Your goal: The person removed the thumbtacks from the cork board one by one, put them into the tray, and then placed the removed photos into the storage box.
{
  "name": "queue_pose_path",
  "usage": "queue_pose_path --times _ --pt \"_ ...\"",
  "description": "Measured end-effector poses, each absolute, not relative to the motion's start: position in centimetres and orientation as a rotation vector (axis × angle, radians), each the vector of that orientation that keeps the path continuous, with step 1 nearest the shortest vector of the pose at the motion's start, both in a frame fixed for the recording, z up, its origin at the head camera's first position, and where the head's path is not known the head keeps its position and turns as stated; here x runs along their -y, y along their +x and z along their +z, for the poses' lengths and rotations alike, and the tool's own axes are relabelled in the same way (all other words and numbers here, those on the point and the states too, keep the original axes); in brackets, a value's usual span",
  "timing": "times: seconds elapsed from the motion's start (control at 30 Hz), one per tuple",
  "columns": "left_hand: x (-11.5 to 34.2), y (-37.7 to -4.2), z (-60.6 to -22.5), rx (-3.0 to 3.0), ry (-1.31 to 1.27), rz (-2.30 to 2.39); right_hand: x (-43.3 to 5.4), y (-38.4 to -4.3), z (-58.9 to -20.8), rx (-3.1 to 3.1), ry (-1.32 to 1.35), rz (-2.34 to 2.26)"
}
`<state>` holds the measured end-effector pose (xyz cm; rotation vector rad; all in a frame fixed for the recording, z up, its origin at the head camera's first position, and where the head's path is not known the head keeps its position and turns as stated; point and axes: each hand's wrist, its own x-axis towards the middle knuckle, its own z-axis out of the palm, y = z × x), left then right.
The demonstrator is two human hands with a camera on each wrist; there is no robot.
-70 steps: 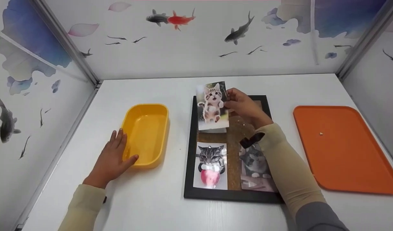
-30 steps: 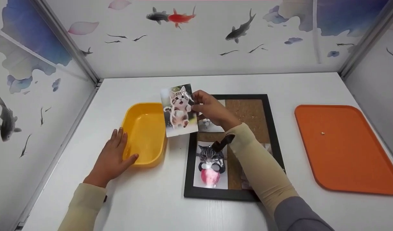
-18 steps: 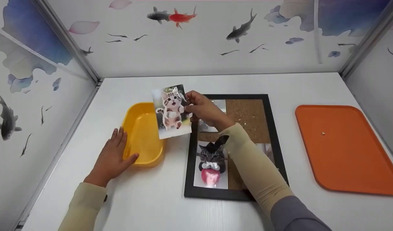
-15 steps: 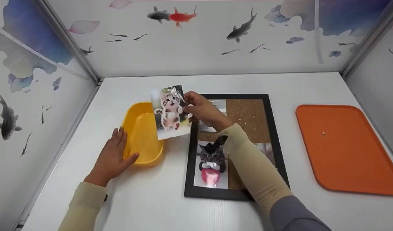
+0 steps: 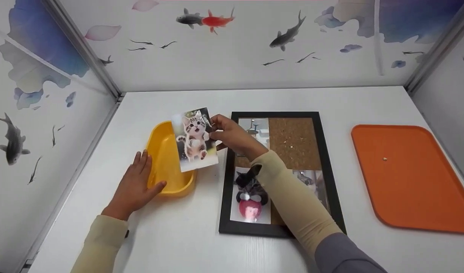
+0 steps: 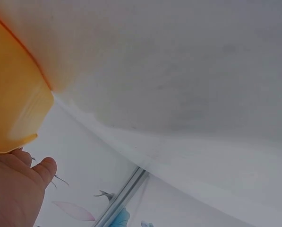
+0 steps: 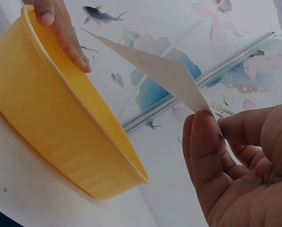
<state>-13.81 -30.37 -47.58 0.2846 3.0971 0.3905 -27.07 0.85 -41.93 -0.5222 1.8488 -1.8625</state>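
Note:
My right hand [image 5: 235, 136] pinches a photo print of a kitten [image 5: 196, 140] by its right edge, between thumb and fingers. The print is held over the right side of a yellow plastic box [image 5: 165, 178], hiding part of it. In the right wrist view the photo [image 7: 155, 68] tilts above the box rim, its pale back showing. My left hand [image 5: 135, 185] rests on the near left rim of the box, fingers spread. Below my right forearm lies a black-framed cork board [image 5: 294, 142].
The board bears a tabby cat photo with a pink ball [image 5: 251, 210], an upper left photo [image 5: 261, 131] and a lower right photo [image 5: 309, 178], partly covered by my arm. An orange tray [image 5: 414, 189] with a small pin [image 5: 384, 159] lies at the right of the white table.
My right hand has carried the kitten photo leftward from above the board to over the yellow box, uncovering the upper left photo. My left hand has stayed on the box rim.

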Motion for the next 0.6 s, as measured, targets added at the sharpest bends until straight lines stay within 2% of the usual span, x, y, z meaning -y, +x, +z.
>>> queue_pose_path --times 0.6 --pt "30.5 -14.0 -47.6 -3.065 0.27 0.404 1.5 -26.6 -42.6 -1.809 -0.51 -1.844"
